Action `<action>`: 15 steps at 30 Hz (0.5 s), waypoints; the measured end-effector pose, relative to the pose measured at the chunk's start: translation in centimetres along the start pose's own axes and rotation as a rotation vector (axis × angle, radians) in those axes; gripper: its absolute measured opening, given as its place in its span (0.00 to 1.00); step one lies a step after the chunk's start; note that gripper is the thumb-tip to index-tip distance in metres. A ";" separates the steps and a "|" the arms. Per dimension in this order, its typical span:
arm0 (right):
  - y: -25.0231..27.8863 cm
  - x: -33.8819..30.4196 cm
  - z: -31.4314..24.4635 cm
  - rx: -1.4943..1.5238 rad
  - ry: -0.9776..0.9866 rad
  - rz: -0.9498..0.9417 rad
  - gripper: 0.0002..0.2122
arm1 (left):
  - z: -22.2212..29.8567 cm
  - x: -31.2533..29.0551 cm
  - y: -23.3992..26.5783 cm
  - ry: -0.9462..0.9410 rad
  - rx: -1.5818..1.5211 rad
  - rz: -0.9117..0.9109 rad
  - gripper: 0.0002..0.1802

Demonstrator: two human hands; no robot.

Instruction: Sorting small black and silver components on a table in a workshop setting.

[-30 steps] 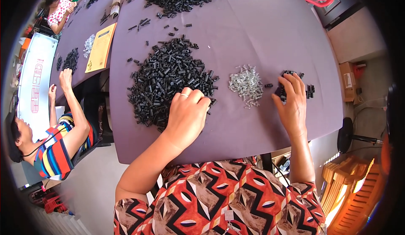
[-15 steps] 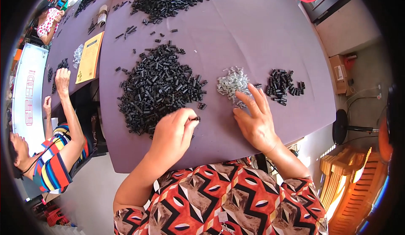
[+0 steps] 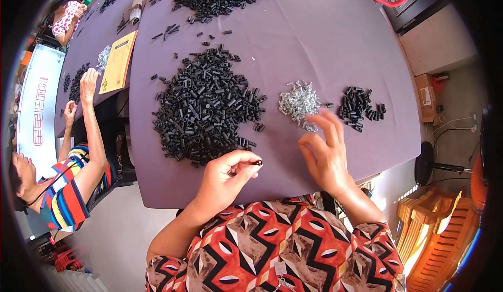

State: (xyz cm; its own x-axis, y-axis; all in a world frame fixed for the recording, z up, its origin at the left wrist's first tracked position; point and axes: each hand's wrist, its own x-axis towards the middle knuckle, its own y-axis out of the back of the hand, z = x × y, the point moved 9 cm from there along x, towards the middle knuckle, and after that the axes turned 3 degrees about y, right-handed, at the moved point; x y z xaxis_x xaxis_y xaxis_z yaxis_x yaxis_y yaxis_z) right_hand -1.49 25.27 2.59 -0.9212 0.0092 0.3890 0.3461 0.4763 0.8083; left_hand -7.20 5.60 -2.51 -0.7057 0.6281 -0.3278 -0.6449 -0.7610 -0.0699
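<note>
1 small black cylinder (image 3: 257,162) is pinched in the left hand (image 3: 226,181); right hand (image 3: 329,158) half-curled, contents indiscernible; large heap of black tubes (image 3: 207,108) is left.

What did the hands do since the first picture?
The right hand moved left, off the small black heap, to near the shiny clear pile; blur hides whether it holds anything. The left hand moved from the edge of the big black pile toward the person's body, and a small black piece now shows at its fingertips. The piles look about the same.
</note>
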 end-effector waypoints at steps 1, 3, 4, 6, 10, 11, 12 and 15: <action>-0.1 0.2 -0.6 0.195 0.036 0.004 0.09 | 0.0 -0.1 -0.1 0.003 0.002 0.001 0.09; -1.4 0.5 -1.8 0.571 -0.056 -0.133 0.07 | -0.2 0.1 -0.7 0.049 0.012 -0.004 0.09; -2.0 0.8 -2.2 0.660 -0.114 -0.169 0.06 | -0.4 0.3 -0.9 0.050 0.014 -0.009 0.09; -2.8 1.1 -2.7 0.725 -0.113 -0.160 0.07 | -0.2 0.2 -0.9 -0.014 0.094 0.014 0.10; -3.8 1.0 -2.8 0.760 -0.103 -0.226 0.10 | 0.0 0.0 -0.7 -0.058 0.115 0.046 0.10; -3.9 0.9 -2.8 0.760 -0.103 -0.228 0.10 | -0.1 0.0 -0.6 -0.064 0.136 0.046 0.10; -4.3 0.6 -2.6 0.797 -0.160 -0.237 0.10 | -0.1 -0.1 -0.6 -0.070 0.157 0.044 0.10; -4.8 0.3 -2.4 0.844 -0.215 -0.299 0.11 | 0.8 -0.2 -0.5 -0.128 0.250 0.052 0.10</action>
State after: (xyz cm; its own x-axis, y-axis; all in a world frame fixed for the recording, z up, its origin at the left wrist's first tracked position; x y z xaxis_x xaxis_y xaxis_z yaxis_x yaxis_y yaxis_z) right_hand -3.00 20.82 -0.13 -0.9939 -0.0945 0.0570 -0.0784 0.9679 0.2387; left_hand -6.92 5.98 -1.65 -0.7610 0.6164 -0.2025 -0.6478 -0.7392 0.1842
